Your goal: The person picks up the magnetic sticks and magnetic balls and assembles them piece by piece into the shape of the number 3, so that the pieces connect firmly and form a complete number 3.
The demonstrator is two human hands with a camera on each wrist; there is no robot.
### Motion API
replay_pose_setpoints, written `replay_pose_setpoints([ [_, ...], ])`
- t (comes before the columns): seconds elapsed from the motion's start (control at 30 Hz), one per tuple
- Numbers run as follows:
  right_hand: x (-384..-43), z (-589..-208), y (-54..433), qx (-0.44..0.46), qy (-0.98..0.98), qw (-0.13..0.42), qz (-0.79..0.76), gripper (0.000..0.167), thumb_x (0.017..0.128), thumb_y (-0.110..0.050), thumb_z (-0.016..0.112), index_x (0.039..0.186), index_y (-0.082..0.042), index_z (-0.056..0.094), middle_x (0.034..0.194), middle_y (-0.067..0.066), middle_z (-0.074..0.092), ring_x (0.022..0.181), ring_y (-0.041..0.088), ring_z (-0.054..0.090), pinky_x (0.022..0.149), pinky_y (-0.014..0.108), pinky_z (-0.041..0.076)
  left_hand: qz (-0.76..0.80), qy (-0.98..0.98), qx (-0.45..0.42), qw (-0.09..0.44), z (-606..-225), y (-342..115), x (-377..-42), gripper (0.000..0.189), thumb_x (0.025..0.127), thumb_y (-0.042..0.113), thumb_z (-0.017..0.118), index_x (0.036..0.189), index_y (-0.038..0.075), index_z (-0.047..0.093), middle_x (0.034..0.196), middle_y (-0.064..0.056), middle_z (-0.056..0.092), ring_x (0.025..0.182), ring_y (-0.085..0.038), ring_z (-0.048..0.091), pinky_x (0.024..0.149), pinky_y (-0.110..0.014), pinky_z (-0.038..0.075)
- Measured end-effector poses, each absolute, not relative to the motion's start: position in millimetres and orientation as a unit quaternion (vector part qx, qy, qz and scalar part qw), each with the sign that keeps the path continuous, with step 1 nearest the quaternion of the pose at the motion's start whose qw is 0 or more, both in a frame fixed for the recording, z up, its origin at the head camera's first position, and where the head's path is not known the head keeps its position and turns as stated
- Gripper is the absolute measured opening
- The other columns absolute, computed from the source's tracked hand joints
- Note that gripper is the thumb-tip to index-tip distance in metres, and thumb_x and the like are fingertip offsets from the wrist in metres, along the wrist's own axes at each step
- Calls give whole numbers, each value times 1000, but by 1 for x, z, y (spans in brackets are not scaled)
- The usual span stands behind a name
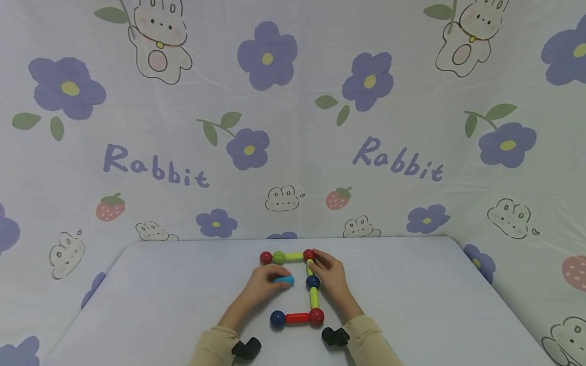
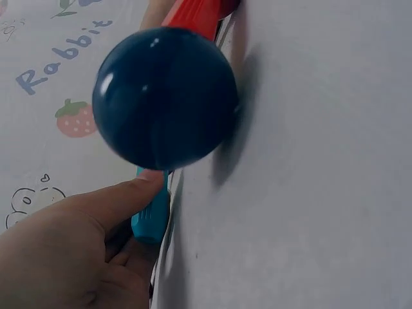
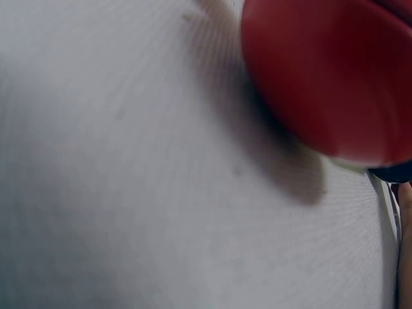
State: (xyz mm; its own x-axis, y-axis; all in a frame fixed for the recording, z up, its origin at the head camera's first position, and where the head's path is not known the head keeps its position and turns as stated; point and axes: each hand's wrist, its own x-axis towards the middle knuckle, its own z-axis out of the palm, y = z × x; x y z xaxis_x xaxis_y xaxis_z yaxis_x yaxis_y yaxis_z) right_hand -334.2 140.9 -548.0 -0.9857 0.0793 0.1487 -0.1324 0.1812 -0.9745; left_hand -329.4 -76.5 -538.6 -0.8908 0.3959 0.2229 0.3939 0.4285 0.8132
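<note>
My left hand (image 1: 262,285) pinches a short blue magnetic rod (image 1: 286,279) just above the table, left of a chain of magnetic rods and balls. In the left wrist view, the thumb presses on this blue rod (image 2: 152,215). At the chain's far right corner, my right hand (image 1: 334,280) holds a yellow-green rod (image 1: 310,268), its fingertips by a red ball (image 1: 309,254). Below that rod sits a dark blue ball (image 1: 313,282), then another yellow-green rod (image 1: 314,298). The right wrist view shows mostly a near red ball (image 3: 328,77); the right fingers are largely hidden there.
The chain's near side has a red ball (image 1: 316,317), a red rod (image 1: 297,318) and a dark blue ball (image 1: 277,319). Its far side has a yellow-green rod (image 1: 294,257), a green ball (image 1: 279,257) and a red ball (image 1: 265,257). A patterned curtain (image 1: 302,101) hangs behind the white table (image 1: 151,305).
</note>
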Motion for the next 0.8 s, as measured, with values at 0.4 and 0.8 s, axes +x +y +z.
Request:
replay_pose_setpoints([
  [0.4, -337, -549, 141, 4, -764, 73, 641, 48, 88, -11, 71, 134, -9, 58, 143, 14, 54, 132, 29, 53, 101, 27, 47, 476, 844, 245, 19, -539, -66, -332, 19, 86, 13, 74, 105, 12, 74, 108, -2, 72, 105, -19, 65, 95, -31, 54],
  [0.8, -337, -548, 142, 11, -766, 73, 639, 49, 88, -11, 71, 135, -9, 57, 142, 15, 54, 132, 29, 53, 102, 28, 47, 495, 831, 250, 38, -539, -55, -334, 17, 86, 14, 74, 103, 14, 74, 107, -1, 72, 107, -19, 65, 100, -34, 52],
])
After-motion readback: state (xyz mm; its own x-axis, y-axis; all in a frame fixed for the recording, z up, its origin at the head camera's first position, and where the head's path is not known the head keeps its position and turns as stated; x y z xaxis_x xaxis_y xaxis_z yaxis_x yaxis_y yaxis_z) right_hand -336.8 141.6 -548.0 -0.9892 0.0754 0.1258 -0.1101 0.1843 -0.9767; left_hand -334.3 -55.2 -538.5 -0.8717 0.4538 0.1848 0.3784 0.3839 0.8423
